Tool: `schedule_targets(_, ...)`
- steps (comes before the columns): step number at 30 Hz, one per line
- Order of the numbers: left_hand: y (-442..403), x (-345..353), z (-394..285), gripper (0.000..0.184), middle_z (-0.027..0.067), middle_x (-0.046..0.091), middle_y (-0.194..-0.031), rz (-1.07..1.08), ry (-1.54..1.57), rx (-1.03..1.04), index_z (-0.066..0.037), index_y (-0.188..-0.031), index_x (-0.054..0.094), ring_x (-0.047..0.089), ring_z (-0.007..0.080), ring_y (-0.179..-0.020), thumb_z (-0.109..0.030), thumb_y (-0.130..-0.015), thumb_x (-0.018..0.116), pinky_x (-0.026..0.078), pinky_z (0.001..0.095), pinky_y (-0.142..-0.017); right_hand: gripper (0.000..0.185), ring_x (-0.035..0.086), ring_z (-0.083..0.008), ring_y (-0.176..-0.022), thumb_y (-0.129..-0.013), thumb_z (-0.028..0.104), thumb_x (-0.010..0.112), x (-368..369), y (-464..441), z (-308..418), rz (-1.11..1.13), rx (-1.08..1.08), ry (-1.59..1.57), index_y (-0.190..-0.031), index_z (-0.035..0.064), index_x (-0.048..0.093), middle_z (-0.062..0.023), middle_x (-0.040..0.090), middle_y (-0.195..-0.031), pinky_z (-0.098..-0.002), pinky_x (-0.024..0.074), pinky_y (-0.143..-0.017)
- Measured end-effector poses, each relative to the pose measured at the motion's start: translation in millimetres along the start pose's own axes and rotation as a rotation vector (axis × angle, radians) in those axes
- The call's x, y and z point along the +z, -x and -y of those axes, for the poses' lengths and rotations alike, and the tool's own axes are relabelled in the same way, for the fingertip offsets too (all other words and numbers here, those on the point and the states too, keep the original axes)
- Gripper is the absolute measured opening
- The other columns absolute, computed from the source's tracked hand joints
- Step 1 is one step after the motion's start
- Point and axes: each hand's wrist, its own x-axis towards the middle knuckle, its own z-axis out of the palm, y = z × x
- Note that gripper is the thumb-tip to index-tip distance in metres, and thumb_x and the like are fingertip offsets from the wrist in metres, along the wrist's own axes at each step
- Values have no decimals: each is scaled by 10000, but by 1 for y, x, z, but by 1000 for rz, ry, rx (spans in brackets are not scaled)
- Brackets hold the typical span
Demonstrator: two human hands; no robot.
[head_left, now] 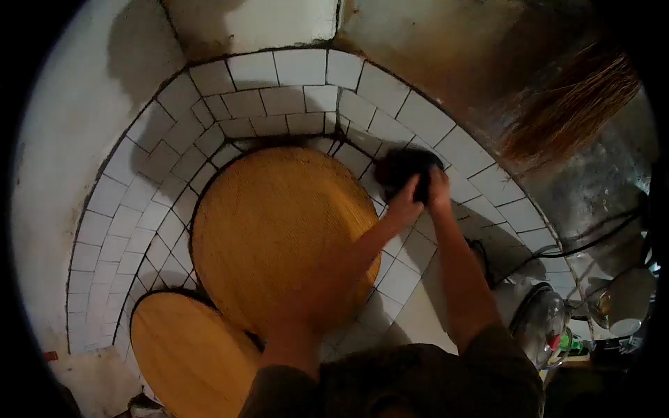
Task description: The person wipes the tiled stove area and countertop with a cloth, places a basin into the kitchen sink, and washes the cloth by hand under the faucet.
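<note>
A dark, rounded object (401, 167), too dim to tell its kind, sits in the tiled corner right of a large round woven cover (279, 216). My left hand (405, 200) reaches across the cover and closes on the near side of the dark object. Beside it, my right hand (437, 189) has its fingers curled on the object's right side. The two hands are close together, and the object's underside is hidden.
A second round cover (188, 348) lies at the lower left. White tiled walls (300, 70) surround the surface. A brown bristle broom (571, 104) is at upper right. A glass lid (543, 320), a white cup (631, 299) and dark cables (599, 233) crowd the right side.
</note>
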Motion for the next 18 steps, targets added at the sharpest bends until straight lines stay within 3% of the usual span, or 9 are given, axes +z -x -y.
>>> schedule_targets(1, 1, 24, 30, 735, 163, 388, -1320, 9, -116, 46, -80, -1392, 198, 411, 224, -1181, -98, -744, 545, 339, 324, -961, 404, 540, -243, -804, -873, 333, 459, -19, 26, 9, -52, 78, -1, -952, -46, 575, -156, 593, -877, -364, 419, -763)
schedule_targets(3, 9, 62, 64, 731, 169, 461, -1244, 119, -172, 41, -99, -1389, 214, 525, 215, -990, -137, -747, 561, 420, 339, -846, 382, 545, -232, -796, -877, 301, 447, -77, 20, -73, -119, -51, 316, -911, -52, 589, -150, 608, -869, -367, 427, -715)
schedule_targets(7, 34, 106, 60, 734, 164, 497, -1191, 357, -150, -176, -122, -1392, 212, 554, 193, -756, -129, -752, 572, 455, 322, -709, 313, 492, -269, -654, -869, 232, 445, -141, 59, -85, -369, 204, 395, -759, -40, 555, -171, 545, -706, -399, 402, -619)
schedule_targets(11, 34, 128, 83, 710, 159, 501, -1194, 400, 83, -113, -139, -1399, 199, 557, 197, -747, -107, -781, 547, 456, 323, -698, 306, 472, -259, -617, -857, 216, 465, -151, 61, -95, -385, 142, 455, -717, -45, 539, -180, 543, -681, -403, 388, -591)
schedule_targets(13, 31, 98, 28, 672, 152, 434, -1274, 362, -45, -324, -113, -1402, 179, 534, 200, -936, -90, -818, 510, 434, 324, -809, 305, 462, -254, -598, -852, 208, 475, -138, 58, -97, -333, 61, 477, -696, -48, 531, -184, 542, -668, -405, 382, -577)
schedule_targets(14, 22, 96, 45, 672, 152, 434, -1274, 369, -44, -329, -113, -1402, 179, 534, 200, -936, -90, -818, 510, 434, 324, -809, 305, 457, -251, -589, -849, 203, 480, -130, 55, -96, -295, 14, 485, -685, -50, 527, -186, 542, -662, -406, 378, -570)
schedule_targets(16, 5, 87, 79, 641, 149, 324, -1362, 91, 84, 14, -70, -1398, 167, 409, 205, -1165, -91, -842, 485, 343, 309, -954, 307, 448, -246, -570, -843, 195, 490, -109, 50, -96, -223, -89, 509, -664, -53, 519, -190, 541, -649, -409, 372, -556)
schedule_targets(18, 2, 57, 56, 642, 149, 284, -1384, 86, 228, -99, -49, -1393, 164, 341, 205, -1221, -90, -841, 491, 291, 300, -990, 333, 422, -222, -489, -837, 181, 513, -79, 49, -69, -177, -44, 402, -613, -66, 505, -198, 524, -574, -402, 349, -492)
